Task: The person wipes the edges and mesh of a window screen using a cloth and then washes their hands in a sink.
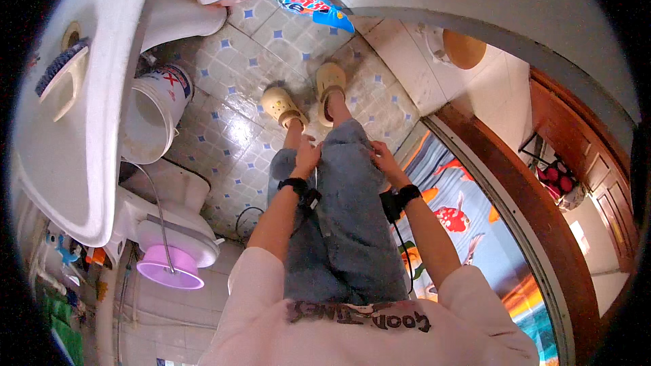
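Note:
My left hand [306, 157] is between my knees, its fingers against the inner side of the right leg of my blue jeans [346, 162]. On the outer side of that same leg, my right hand [385, 161] pinches the cloth with bent fingers. Both trouser legs end on the shins, above bare ankles. Dark bands with small black devices circle both wrists, and a cable hangs from the right one. My feet, in a left beige clog [281, 105] and a right beige clog [330, 81], stand on the tiled floor [239, 132].
At left is a white washbasin [96, 162] holding a scrubbing brush [63, 73]. A white plastic bucket [152, 112] lies tilted below it, near a toilet [178, 234] and purple pail [170, 269]. Ahead lies a blue plastic packet [310, 5]. Right is a fish-printed panel [457, 218].

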`<state>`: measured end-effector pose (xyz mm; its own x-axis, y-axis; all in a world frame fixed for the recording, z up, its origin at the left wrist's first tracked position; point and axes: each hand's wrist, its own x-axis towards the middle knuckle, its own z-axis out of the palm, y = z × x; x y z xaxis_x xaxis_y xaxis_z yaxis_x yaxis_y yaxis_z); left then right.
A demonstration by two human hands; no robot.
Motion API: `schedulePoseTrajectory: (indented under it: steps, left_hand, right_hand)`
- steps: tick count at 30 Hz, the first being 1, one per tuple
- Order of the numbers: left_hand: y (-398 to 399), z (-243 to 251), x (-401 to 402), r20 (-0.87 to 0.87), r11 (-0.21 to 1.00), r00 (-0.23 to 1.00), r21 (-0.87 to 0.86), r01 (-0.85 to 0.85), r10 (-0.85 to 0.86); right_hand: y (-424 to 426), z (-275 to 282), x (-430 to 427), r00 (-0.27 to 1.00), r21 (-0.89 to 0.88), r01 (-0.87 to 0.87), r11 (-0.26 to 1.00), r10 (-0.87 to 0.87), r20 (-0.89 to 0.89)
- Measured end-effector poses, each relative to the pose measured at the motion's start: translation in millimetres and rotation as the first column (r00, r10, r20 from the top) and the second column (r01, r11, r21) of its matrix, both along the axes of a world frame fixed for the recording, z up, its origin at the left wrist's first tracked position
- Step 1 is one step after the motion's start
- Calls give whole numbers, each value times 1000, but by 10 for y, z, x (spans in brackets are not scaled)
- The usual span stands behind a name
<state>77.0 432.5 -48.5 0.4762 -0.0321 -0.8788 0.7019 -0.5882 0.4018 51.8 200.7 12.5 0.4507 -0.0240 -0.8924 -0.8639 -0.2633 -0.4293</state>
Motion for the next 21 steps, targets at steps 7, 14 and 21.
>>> schedulePoseTrajectory:
  steps: [7,14,21]
  left_hand:
    - [-107,450,181,257,981,966,-192,27,23]
    - [-133,81,-98,255,942,965,-335,31,59]
    - [-119,-80,32,-53,920,998,-391,8,-31]
  right_hand:
    - [-62,-231,-96,975,-185,-131,974,160,153]
    - [38,-242,141,926,-325,-279,903,343,159]
    - [-50,133,584,895,248,378,892,-284,-343]
